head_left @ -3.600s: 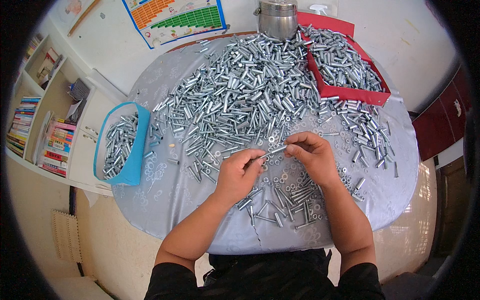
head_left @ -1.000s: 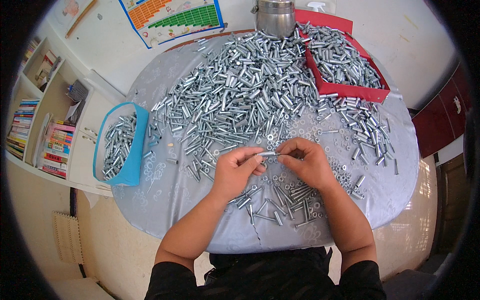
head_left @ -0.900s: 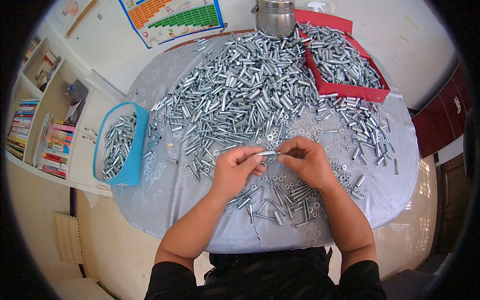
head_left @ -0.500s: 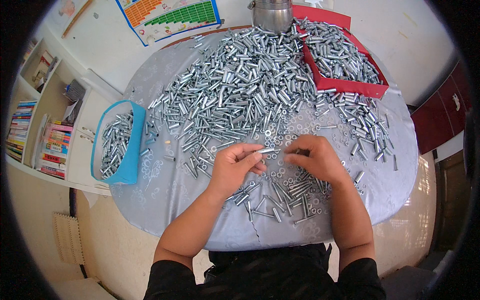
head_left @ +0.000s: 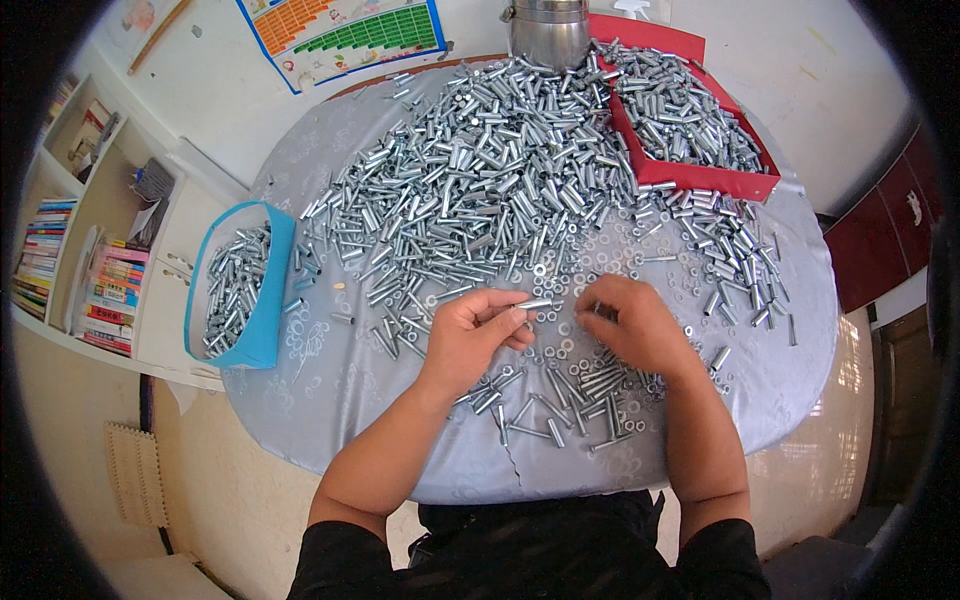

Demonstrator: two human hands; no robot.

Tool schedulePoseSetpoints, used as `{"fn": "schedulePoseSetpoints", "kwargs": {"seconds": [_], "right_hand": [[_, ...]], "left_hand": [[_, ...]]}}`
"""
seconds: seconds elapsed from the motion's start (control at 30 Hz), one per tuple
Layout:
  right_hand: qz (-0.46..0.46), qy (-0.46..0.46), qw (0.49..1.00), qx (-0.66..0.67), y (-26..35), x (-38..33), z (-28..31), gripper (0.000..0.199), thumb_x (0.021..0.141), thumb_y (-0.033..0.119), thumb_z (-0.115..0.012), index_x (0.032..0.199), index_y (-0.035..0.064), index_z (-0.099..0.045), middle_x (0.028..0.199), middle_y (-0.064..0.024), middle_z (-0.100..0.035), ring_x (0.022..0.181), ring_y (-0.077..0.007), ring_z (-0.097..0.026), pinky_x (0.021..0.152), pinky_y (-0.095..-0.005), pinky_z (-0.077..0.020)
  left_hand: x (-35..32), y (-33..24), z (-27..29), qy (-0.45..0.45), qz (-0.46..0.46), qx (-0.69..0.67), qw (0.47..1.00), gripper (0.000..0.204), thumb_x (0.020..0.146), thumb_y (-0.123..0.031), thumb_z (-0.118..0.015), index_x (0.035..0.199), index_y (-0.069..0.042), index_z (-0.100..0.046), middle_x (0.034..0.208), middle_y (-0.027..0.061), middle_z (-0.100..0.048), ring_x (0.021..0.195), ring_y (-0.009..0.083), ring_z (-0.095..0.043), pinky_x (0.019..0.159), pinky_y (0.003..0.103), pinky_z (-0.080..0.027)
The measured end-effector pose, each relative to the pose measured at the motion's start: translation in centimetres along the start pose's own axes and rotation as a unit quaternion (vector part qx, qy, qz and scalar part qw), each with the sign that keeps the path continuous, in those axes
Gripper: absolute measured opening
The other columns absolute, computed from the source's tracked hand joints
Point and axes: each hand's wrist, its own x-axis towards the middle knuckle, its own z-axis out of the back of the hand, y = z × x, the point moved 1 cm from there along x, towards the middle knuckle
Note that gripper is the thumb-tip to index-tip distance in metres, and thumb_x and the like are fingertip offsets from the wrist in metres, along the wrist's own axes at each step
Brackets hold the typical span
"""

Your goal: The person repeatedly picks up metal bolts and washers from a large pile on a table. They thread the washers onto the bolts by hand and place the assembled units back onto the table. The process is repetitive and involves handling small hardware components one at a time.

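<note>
A slim, shiny silver cylindrical metal piece [head_left: 536, 303] sits pinched in the bare left hand [head_left: 470, 336], nearly level, jutting rightward from it

One metal piece [head_left: 535, 304] is in the left hand [head_left: 474, 335]. One blue box [head_left: 277, 300] stands left of both hands, one red box [head_left: 712, 181] beyond the right hand [head_left: 632, 318]. Ahead: one pot [head_left: 548, 38], bolts [head_left: 470, 170] too many to count.

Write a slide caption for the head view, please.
Left hand holds a metal tube, right hand nearby, above scattered washers and bolts.
</note>
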Motion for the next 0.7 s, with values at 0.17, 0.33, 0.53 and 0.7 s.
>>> {"fn": "schedulePoseSetpoints", "kwargs": {"seconds": [0.17,0.33,0.53,0.7], "right_hand": [[-0.11,-0.07,0.972,0.194,0.9,0.2,-1.5,0.008,0.083,0.005,-0.069,0.089,0.0012,-0.066,0.078,-0.003,-0.065,0.068,-0.0078,-0.057,0.063,-0.0242,-0.047],[-0.094,-0.078,0.951,0.284,0.8,0.3,-2.3,0.009,0.082,0.0,-0.07,0.09,-0.0006,-0.066,0.08,-0.0014,-0.065,0.072,-0.0066,-0.058,0.065,-0.022,-0.0477],[-0.112,-0.071,0.946,0.295,1.2,0.4,-2.2,0.013,0.082,0.0,-0.071,0.094,-0.0008,-0.068,0.082,-0.0022,-0.066,0.076,-0.0076,-0.06,0.067,-0.0218,-0.0485],[-0.132,-0.081,0.933,0.326,0.1,0.5,-1.6,0.012,0.084,0.006,-0.071,0.093,-0.0015,-0.068,0.081,-0.0027,-0.066,0.074,-0.0084,-0.061,0.067,-0.0222,-0.0489]], "left_hand": [[0.0,0.0,-0.1,-0.002,0.002,0.002,1.0,0.021,0.091,-0.002,-0.06,0.111,0.004,-0.063,0.095,0.0144,-0.07,0.075,0.0192,-0.069,0.066,0.029,-0.059],[0.0,-0.1,-0.1,-0.002,0.004,0.0,1.0,0.021,0.091,-0.002,-0.06,0.111,0.004,-0.063,0.093,0.0139,-0.07,0.075,0.0189,-0.069,0.065,0.029,-0.059],[-0.1,-0.1,0.0,0.017,0.007,0.005,1.0,0.021,0.092,-0.004,-0.06,0.112,0.005,-0.063,0.095,0.0142,-0.069,0.076,0.0176,-0.069,0.065,0.028,-0.058],[0.0,-0.3,-0.1,0.014,0.01,-0.01,1.0,0.021,0.092,-0.003,-0.06,0.112,0.004,-0.063,0.095,0.0147,-0.07,0.075,0.0182,-0.069,0.065,0.029,-0.059]]}}
